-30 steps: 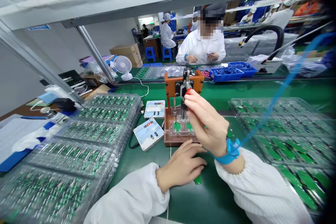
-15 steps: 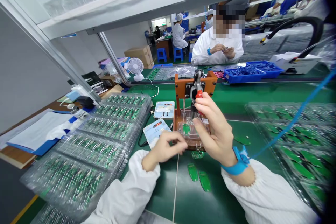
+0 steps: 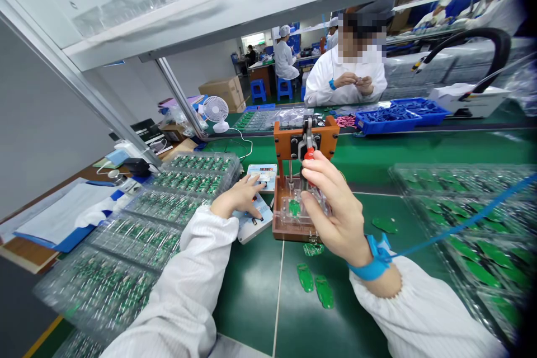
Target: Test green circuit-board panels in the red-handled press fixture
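Note:
My right hand [image 3: 335, 210] is wrapped round the red handle [image 3: 309, 155] of a toggle clamp on an orange and brown test fixture [image 3: 283, 224]. A green circuit board [image 3: 294, 207] sits in the fixture under a clear plate. My left hand [image 3: 240, 197] has its fingers spread over two small control boxes with digital displays: the rear box [image 3: 268, 169] and the front box [image 3: 254, 229]. Its fingertips are at their faces; whether they press anything I cannot tell. In front of the fixture lie several loose circuit boards [image 3: 324, 292].
Stacked clear trays of circuit boards [image 3: 138, 235] stand at left, and more trays [image 3: 474, 235] at right. A blue strap cord [image 3: 470, 222] runs from my right wrist. Behind are blue bins [image 3: 388, 118], a small fan [image 3: 216, 109] and a co-worker [image 3: 346, 78] across the bench.
My left hand has moved left from in front of the fixture to over the display boxes, its fingers spreading. My right hand stays on the red handle. The view has shifted slightly.

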Tool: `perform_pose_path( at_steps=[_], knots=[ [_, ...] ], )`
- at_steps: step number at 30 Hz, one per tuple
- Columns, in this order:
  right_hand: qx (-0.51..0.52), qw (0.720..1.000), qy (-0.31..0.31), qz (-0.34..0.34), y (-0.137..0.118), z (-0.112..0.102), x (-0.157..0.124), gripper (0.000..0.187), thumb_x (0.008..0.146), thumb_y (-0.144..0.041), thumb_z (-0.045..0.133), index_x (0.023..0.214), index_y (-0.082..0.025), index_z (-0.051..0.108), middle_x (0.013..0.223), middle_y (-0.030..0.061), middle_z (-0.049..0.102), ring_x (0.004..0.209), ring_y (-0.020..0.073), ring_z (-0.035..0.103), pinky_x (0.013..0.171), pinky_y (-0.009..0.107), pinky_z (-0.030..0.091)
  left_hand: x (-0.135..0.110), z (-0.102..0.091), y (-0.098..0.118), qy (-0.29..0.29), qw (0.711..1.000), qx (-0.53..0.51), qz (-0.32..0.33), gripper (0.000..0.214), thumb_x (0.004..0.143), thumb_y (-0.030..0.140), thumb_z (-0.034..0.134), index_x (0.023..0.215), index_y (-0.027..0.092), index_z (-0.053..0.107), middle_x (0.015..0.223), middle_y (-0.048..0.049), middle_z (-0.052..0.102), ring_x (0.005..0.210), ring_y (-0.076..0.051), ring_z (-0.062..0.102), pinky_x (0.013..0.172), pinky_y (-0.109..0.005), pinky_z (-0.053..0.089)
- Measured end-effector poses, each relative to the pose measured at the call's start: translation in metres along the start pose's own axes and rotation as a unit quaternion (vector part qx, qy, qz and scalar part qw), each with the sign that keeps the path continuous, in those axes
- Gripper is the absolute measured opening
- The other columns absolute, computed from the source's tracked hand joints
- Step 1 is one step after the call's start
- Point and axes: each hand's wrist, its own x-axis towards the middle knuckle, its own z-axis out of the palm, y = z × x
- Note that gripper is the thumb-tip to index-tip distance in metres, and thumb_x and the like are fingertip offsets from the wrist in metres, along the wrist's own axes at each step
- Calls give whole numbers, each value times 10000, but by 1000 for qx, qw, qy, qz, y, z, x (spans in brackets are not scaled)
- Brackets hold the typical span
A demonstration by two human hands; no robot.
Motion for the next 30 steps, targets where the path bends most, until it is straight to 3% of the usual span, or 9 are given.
perform_pose_path(
  at_steps=[8,14,19,24,30],
  knots=[
    [2,1000,1,-7,0,0,2,636,923,-5,572,1483,-301,516,1426,63,618,1452,281,487,1197,558,477,7,3,-2,0,1000,4,21,1201,616,564,882,1613,213,313,1721,-159,55,1577,-442,39,1266,-547,183],
    [-6,1000,-1,-8,1,-1,1,621,928,-27,569,1482,-302,514,1421,63,623,1448,301,490,1187,573,484,6,-1,2,-7,1000,7,16,1220,626,536,885,1619,146,292,1717,-183,28,1578,-436,27,1277,-526,162],
    [-15,1000,-2,-6,2,0,1,610,941,-49,563,1486,-314,506,1419,60,625,1444,319,493,1172,601,489,10,2,1,-3,1000,4,31,1215,604,547,886,1615,213,300,1721,-159,76,1573,-452,51,1262,-564,184],
    [-19,1000,-3,-6,2,0,1,607,941,-53,570,1486,-313,503,1414,61,628,1454,328,479,1171,609,488,10,3,2,-15,1000,8,22,1235,612,548,889,1625,199,275,1720,-164,72,1577,-439,44,1267,-552,171],
    [-14,1000,-7,-8,1,-1,1,605,934,-44,565,1481,-298,510,1412,68,628,1454,320,481,1176,588,487,3,-2,-11,2,1000,3,6,1264,622,594,870,1642,215,227,1725,-154,19,1573,-451,46,1254,-553,204]
  ],
)
